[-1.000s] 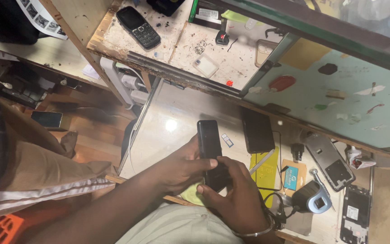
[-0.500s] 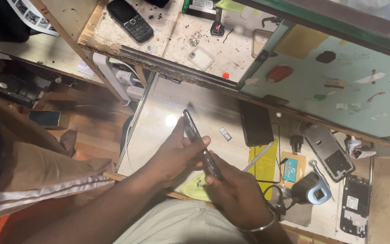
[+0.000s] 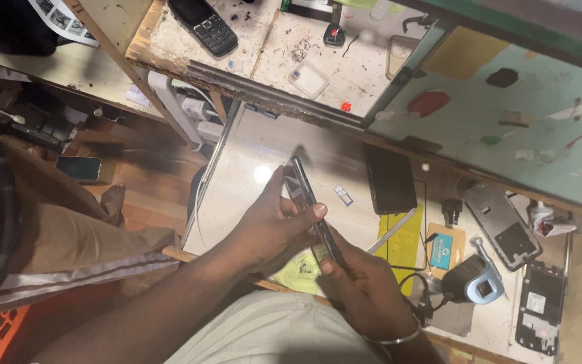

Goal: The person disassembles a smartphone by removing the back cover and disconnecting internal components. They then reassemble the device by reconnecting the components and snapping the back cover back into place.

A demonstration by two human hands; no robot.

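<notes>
Both my hands hold one dark smartphone (image 3: 308, 202) edge-on over the pale worktop (image 3: 257, 155). My left hand (image 3: 271, 226) wraps its side from the left, thumb pressed along the top edge. My right hand (image 3: 365, 290), with a metal bangle at the wrist, grips the phone's lower end from below. A small SIM tray (image 3: 343, 195) lies on the worktop just right of the phone. A second dark phone (image 3: 391, 180) lies flat beyond it.
A yellow sheet (image 3: 402, 239), a blue card (image 3: 444, 251), an opened phone frame (image 3: 504, 226), a phone board (image 3: 539, 307) and a blue-grey tool (image 3: 476, 280) lie at the right. A raised shelf holds a keypad phone (image 3: 203, 25) and a clear case (image 3: 308, 79). Another person's legs are at left.
The phone first faced me flat; my hands turned it onto its edge and have kept it so, the left thumb sliding along the top edge.
</notes>
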